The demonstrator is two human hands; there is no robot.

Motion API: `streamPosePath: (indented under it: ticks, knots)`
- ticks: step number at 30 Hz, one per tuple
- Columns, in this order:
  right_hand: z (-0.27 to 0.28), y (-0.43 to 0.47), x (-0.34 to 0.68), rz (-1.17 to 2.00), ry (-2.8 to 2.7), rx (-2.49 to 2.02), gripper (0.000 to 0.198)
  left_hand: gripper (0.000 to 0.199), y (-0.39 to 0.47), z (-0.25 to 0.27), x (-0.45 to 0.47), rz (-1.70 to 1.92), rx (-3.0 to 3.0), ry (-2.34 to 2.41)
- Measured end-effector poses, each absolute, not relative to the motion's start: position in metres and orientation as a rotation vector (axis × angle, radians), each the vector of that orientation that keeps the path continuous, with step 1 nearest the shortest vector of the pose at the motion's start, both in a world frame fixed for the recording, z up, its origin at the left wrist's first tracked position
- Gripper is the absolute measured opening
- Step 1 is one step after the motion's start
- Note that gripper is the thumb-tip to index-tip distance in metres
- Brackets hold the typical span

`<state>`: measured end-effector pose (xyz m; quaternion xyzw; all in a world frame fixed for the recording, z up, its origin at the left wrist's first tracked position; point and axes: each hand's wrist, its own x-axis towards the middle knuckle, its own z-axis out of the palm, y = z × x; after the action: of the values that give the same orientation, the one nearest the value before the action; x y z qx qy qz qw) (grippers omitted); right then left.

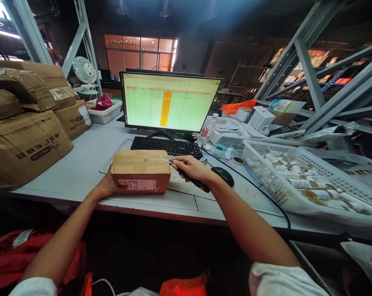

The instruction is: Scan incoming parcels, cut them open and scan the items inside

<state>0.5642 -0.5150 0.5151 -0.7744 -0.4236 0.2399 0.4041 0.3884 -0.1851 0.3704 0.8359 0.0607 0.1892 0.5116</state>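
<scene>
1. Head view, lower centre of frame: small brown cardboard parcel (140, 170) wrapped in clear tape, white shipping label on its near face, sits flat on the pale grey desk (81, 164) near the front edge.
2. Left hand (107, 186) cups the parcel's left near corner, fingers curled round and mostly hidden behind the box; it has hold of the parcel.
3. Right hand (193, 166), just right of the parcel, closed around a black handheld scanner with a yellow tip (190, 177); tip points toward the parcel's right end, can't tell if it touches.
4. Black computer mouse (223, 176) just right of the right hand, cable trailing off the desk edge.
5. Black keyboard (165, 146) behind the parcel; black-framed monitor showing a green spreadsheet with an orange column (169, 102) at centre frame.
6. Left of frame: stack of large brown taped cartons (25, 123); small white desk fan (84, 72) behind them, upper left.
7. Right of frame: white perforated plastic basket (256, 160) holding many small rolls.
8. Clear plastic water bottle (208, 130) right of the monitor base.
</scene>
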Motion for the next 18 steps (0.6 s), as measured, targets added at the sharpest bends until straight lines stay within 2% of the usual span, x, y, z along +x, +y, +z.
streamPosePath:
  ticks: [8,12,15,18]
  knots:
    - [0.512,-0.536,0.545,0.661,-1.116,-1.948,0.042,0.088,-0.198,0.378,0.373,0.478,1.969,0.233]
    - [0.507,-0.542,0.53,0.666,-1.091,-1.936,0.046,0.096,-0.199,0.379,0.367,0.436,1.906,0.259]
    - [0.503,-0.548,0.518,0.8,-1.134,-1.9,0.05,0.1,-0.183,0.386,0.361,0.613,1.889,0.389]
    - [0.501,-0.556,0.522,0.563,-1.051,-1.919,0.05,0.108,-0.168,0.414,0.346,0.899,2.071,0.563]
